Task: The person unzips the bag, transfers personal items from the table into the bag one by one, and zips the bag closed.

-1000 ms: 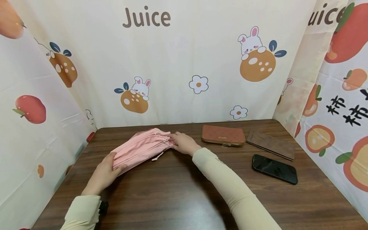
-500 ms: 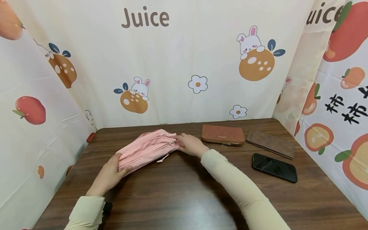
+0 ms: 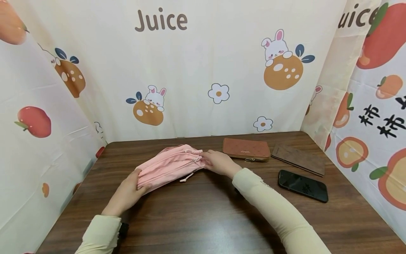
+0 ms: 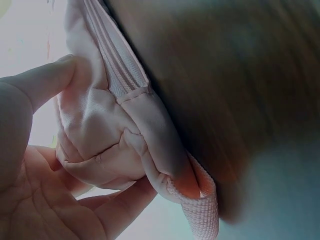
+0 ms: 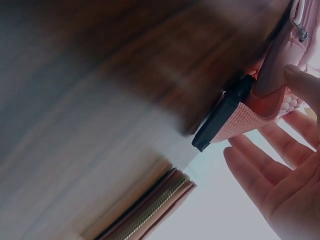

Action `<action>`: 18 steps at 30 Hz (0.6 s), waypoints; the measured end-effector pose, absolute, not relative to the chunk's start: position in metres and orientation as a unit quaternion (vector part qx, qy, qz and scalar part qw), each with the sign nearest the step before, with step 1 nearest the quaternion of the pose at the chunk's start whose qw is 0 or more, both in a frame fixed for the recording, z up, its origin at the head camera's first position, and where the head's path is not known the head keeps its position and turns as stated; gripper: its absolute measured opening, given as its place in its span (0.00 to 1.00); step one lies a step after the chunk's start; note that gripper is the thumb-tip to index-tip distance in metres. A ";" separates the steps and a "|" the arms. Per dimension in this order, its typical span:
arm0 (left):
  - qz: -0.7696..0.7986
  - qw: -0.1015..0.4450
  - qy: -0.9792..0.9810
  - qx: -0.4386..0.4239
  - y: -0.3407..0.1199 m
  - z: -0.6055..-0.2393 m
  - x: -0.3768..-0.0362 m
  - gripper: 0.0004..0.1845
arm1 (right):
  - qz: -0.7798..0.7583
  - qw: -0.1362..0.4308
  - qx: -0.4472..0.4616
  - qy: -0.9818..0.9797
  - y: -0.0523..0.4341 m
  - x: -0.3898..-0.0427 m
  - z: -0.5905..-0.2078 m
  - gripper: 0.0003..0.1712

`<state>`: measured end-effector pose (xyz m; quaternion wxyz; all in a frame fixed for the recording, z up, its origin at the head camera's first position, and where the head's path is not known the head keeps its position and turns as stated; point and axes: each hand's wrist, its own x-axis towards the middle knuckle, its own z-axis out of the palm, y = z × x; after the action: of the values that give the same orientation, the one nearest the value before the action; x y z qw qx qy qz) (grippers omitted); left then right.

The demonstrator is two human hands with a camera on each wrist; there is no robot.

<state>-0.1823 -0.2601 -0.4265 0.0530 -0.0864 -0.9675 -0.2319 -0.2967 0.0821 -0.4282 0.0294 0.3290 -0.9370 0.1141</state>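
1. Pink fabric zip pouch [image 3: 169, 167] lies on the dark wooden table [image 3: 203, 218], long axis running from near-left to far-right; left hand [image 3: 127, 194] grips the near end, right hand [image 3: 220, 163] holds the far end.
2. Left wrist: thumb and fingers [image 4: 42, 82] pinch pouch corner [image 4: 125, 145].
3. Right wrist: fingers [image 5: 260, 175] cup pouch end [image 5: 270, 97], beside the brown wallet [image 5: 150, 212].

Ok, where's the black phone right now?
In the head view the black phone lies flat on the table's right side, nearer than the brown wallet, untouched by either hand.

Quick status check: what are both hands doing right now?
Left hand grips pink pouch near end. Right hand holds its far end. Brown wallet close beside.
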 end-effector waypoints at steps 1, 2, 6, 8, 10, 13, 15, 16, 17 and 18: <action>-0.232 0.050 -0.967 -0.087 -0.259 -0.426 -0.182 0.40 | 0.113 0.031 0.329 -0.937 0.084 -0.296 -0.428 0.28; -0.233 0.049 -0.967 -0.089 -0.257 -0.426 -0.182 0.40 | 0.114 0.031 0.329 -0.937 0.087 -0.294 -0.428 0.28; -0.235 0.049 -0.966 -0.097 -0.252 -0.426 -0.182 0.40 | 0.111 0.038 0.333 -0.935 0.096 -0.288 -0.426 0.28; -0.235 0.048 -0.966 -0.099 -0.250 -0.426 -0.182 0.40 | 0.108 0.048 0.341 -0.933 0.101 -0.285 -0.426 0.27; -0.235 0.047 -0.966 -0.102 -0.247 -0.426 -0.181 0.40 | 0.105 0.056 0.348 -0.930 0.105 -0.282 -0.426 0.27; -0.235 0.054 -0.965 -0.108 -0.244 -0.426 -0.180 0.39 | 0.101 0.060 0.351 -0.929 0.111 -0.278 -0.425 0.27; -0.236 0.064 -0.963 -0.117 -0.242 -0.426 -0.181 0.39 | 0.098 0.057 0.349 -0.930 0.116 -0.276 -0.424 0.26; -0.237 0.069 -0.962 -0.121 -0.240 -0.427 -0.181 0.39 | 0.096 0.058 0.348 -0.931 0.118 -0.275 -0.424 0.26; -0.237 0.074 -0.960 -0.125 -0.239 -0.427 -0.182 0.38 | 0.095 0.058 0.346 -0.931 0.120 -0.274 -0.424 0.27; -0.238 0.077 -0.960 -0.129 -0.237 -0.428 -0.183 0.38 | 0.094 0.060 0.346 -0.932 0.122 -0.273 -0.424 0.26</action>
<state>-0.1826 -0.2373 -0.4279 0.0774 -0.1287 -0.9597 -0.2376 -0.2731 0.1219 -0.4243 0.0603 0.3459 -0.9316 0.0942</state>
